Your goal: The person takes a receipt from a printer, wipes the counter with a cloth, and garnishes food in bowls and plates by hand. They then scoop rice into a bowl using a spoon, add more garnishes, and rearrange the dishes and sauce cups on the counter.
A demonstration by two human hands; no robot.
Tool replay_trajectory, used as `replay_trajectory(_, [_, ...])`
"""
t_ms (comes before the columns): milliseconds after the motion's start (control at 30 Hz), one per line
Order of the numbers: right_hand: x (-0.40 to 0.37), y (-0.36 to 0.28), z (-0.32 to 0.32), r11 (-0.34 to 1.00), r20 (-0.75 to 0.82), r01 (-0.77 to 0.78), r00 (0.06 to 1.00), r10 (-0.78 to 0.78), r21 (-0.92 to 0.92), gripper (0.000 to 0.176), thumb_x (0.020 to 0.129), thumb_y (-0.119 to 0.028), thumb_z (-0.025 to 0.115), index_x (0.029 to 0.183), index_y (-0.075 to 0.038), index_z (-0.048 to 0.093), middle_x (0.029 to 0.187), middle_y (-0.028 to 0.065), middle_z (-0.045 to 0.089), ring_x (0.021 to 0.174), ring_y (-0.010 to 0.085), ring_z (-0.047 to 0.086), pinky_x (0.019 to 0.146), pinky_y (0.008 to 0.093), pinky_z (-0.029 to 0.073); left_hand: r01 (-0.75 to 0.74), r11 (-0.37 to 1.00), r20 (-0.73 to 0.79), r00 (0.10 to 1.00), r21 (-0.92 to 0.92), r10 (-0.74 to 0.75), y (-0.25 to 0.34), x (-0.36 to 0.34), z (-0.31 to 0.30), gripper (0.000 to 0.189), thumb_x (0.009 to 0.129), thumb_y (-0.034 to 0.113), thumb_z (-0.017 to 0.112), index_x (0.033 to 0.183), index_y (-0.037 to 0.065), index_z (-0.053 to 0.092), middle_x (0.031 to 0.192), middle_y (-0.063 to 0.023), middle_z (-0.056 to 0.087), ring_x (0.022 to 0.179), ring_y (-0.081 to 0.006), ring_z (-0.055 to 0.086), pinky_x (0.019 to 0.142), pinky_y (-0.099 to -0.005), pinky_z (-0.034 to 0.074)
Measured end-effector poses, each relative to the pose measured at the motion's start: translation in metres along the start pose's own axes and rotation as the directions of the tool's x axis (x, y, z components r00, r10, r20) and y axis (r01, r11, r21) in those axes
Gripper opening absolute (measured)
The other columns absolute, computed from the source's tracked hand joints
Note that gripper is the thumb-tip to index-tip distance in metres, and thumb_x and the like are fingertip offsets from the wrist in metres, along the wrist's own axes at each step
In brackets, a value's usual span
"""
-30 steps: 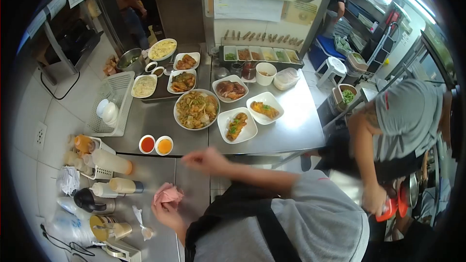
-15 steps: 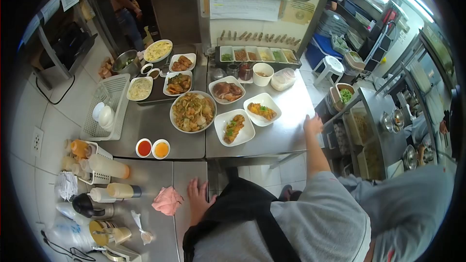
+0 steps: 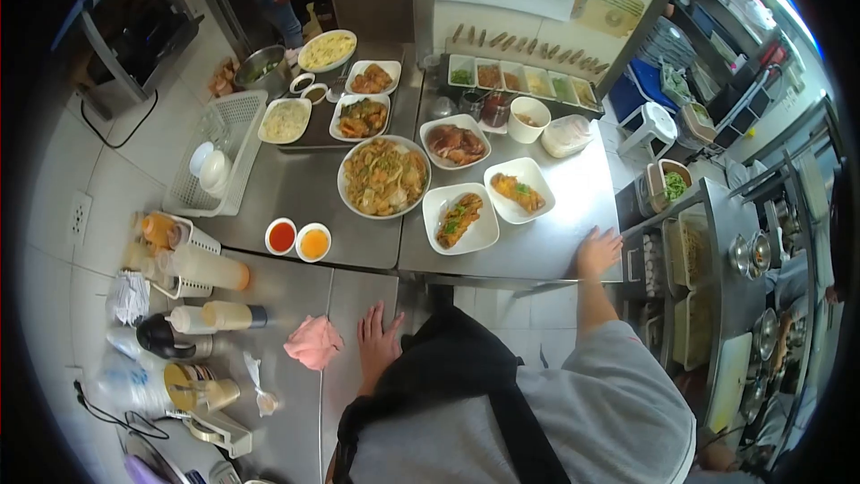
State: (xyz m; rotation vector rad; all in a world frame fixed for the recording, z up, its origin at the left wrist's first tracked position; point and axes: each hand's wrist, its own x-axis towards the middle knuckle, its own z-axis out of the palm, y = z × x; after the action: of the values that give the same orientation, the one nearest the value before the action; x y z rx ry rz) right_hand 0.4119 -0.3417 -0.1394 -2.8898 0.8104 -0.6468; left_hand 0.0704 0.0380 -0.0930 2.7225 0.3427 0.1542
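Steel worktops in a tiled kitchen: near counter (image 3: 287,282) is your side of the big bowl (image 3: 383,177), serving table (image 3: 537,255) is under it.

Nearest you, your left hand (image 3: 380,341) is palm-down on near counter, straight your side of the big bowl, fingers spread, nothing gripped. Pink cloth (image 3: 313,341) lies crumpled just beside it, nr side & left of the bowl, not touching your fingers. Your right hand (image 3: 598,254) is on serving table's nr edge, right of the bowl & past both white plates; fingers fanned, nothing held that I can see.

As I judge it, step in hand = leaning on the steel w/ both hands. To do it well: palms flat, weight even. Both hands sit close to an edge, so get full palm support & don't load just the fingertips. Mind your R forearm re the nearer white plate (image 3: 461,219), right of the bowl.

Farther: sauce cups (image 3: 280,237) nr side & left of the bowl; meat dish (image 3: 455,144) beside it, right & slightly beyond; topping tray (image 3: 524,108) well beyond, to the right.
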Motion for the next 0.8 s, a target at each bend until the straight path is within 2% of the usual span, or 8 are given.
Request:
replay_trajectory(233, [0.0, -0.01, -0.02, 0.999, 0.114, -0.037, 0.993, 0.039, -0.014, 0.057, 0.095, -0.047, 0.039, 0.137, -0.009, 0.042, 0.142, 0.02, 0.038, 0.133, 0.0345, 0.035, 0.107, 0.0568, 0.024, -0.008, 0.998, -0.049, 0.999, -0.057, 0.005, -0.005, 0.0, 0.002, 0.053, 0.069, 0.009, 0.063, 0.121, 0.024, 0.059, 0.146, -0.0111, 0.034, 0.133, -0.0303, 0.033, 0.108, -0.0498, 0.026])
replay_trajectory(333, [0.004, -0.001, 0.004, 0.999, 0.057, -0.017, 0.998, 0.02, -0.048, 0.057, 0.095, -0.047, 0.038, 0.138, -0.01, 0.041, 0.143, 0.019, 0.038, 0.133, 0.0334, 0.035, 0.108, 0.0552, 0.024, -0.004, 0.998, -0.064, 0.998, -0.07, -0.001, -0.003, -0.001, -0.002, 0.052, 0.068, 0.008, 0.063, 0.118, 0.023, 0.061, 0.145, -0.011, 0.035, 0.133, -0.0307, 0.034, 0.108, -0.0499, 0.026])
replay_trajectory(567, [0.002, -0.008, -0.013, 0.997, 0.128, -0.031, 0.991, 0.039, -0.064, 0.057, 0.095, -0.048, 0.038, 0.138, -0.011, 0.042, 0.143, 0.0194, 0.037, 0.133, 0.0334, 0.034, 0.107, 0.0551, 0.025, -0.025, 0.997, -0.107, 0.994, -0.078, 0.016, -0.008, 0.0, 0.005, 0.048, 0.067, 0.008, 0.063, 0.113, 0.023, 0.063, 0.146, -0.0104, 0.035, 0.133, -0.031, 0.035, 0.108, -0.0504, 0.026])
replay_trajectory(800, [0.005, 0.003, 0.011, 0.999, 0.031, -0.013, 0.999, 0.014, -0.05, 0.054, 0.094, -0.046, 0.042, 0.135, -0.01, 0.046, 0.141, 0.0196, 0.039, 0.131, 0.0336, 0.036, 0.106, 0.0553, 0.026, 0.001, 0.992, -0.073, 0.997, -0.129, -0.01, -0.005, -0.002, 0.003, 0.049, 0.067, 0.008, 0.062, 0.113, 0.025, 0.064, 0.147, -0.0097, 0.034, 0.135, -0.0292, 0.031, 0.109, -0.0502, 0.023])
